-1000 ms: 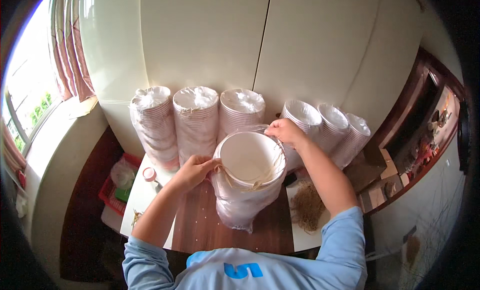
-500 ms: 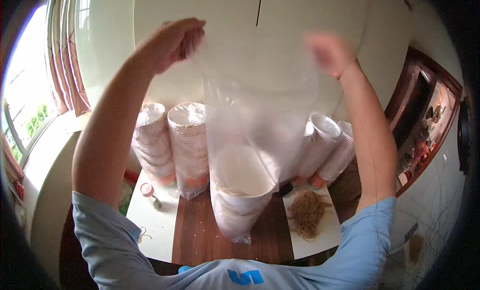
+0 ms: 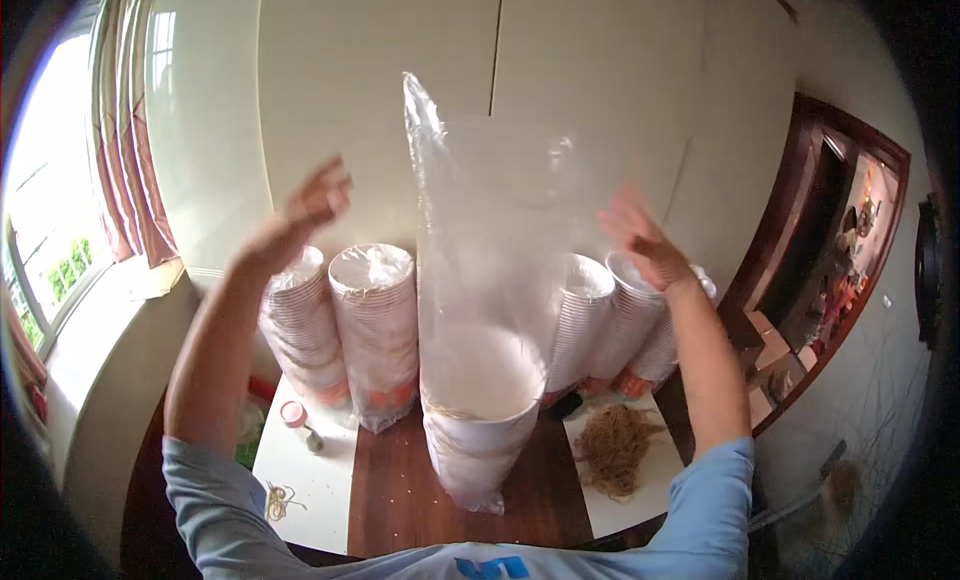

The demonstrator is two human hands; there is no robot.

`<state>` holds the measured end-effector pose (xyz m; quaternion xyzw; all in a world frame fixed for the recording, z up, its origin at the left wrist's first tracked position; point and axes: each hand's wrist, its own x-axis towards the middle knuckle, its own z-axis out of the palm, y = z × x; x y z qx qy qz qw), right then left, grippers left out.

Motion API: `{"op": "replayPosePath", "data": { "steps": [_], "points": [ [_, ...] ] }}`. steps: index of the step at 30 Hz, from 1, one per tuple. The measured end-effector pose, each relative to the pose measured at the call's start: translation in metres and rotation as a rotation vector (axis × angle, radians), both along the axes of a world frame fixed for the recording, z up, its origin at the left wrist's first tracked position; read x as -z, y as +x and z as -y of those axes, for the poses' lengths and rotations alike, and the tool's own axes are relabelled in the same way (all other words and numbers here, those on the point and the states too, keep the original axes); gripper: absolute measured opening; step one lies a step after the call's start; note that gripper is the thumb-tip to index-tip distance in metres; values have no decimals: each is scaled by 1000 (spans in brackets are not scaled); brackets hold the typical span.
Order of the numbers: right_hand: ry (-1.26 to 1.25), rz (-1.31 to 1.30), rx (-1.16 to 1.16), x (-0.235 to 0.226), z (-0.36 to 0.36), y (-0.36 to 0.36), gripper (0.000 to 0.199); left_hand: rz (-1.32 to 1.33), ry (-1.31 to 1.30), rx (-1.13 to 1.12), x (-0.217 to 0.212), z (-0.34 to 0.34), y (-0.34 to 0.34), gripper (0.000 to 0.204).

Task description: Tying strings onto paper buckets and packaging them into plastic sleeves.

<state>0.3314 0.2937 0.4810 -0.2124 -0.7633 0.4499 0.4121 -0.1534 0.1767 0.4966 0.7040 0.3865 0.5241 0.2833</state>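
A stack of white paper tubs (image 3: 485,435) stands upright before me, inside a tall clear plastic bag (image 3: 490,230). The bag's loose upper part rises well above the top tub, with its mouth unheld. To the left of the bag hangs my left hand (image 3: 315,202), raised and apart from it, fingers spread and nothing in them. On the right, my right hand (image 3: 645,242) is up too, fingers stretched out, a little blurred, holding nothing. It passes in front of the bagged stacks at the back right.
Two bagged tub stacks (image 3: 375,325) stand at the back left, several more (image 3: 580,320) at the back right. A fibre bundle (image 3: 615,450) lies on the table's right panel. A small jar with a pink lid (image 3: 294,414) and loose strands (image 3: 280,500) are on the left.
Both hands have let go of the bag's upper edge and come down, the left one outward. The bag now stands by itself around the stack.
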Motion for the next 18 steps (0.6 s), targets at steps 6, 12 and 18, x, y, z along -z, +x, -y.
{"op": "replayPosePath", "data": {
  "steps": [6,12,18],
  "points": [
    [3,-20,-179,7,4,-122,92,34,3,111,21,-4,141,79],
    [396,-143,80,-83,44,-170,23,-213,810,-238,-75,-39,137,11],
    [433,-168,236,-145,63,-152,25,45,405,-306,-136,-15,133,26]
  ]
}}
